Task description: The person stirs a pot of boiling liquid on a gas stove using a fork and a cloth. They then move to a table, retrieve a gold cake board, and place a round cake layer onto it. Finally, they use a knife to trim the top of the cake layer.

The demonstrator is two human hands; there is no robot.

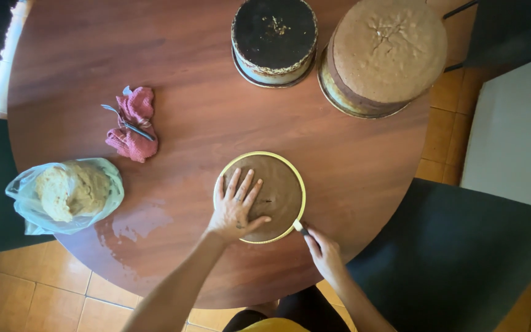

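Observation:
A brown round cake (278,187) sits on a gold-rimmed board (303,184) near the front edge of a round wooden table (204,110). My left hand (236,207) lies flat on top of the cake with its fingers spread. My right hand (326,253) grips the handle of a knife (300,227) at the cake's lower right side; the blade goes in under or into the cake and is hidden.
Two more round cakes stand at the back: a dark-topped one (275,37) and a larger tan one (382,55). A red cloth with a utensil (131,123) lies left of centre. A plastic bag of crumbly dough (69,192) rests at the left edge. A dark chair (456,252) stands on the right.

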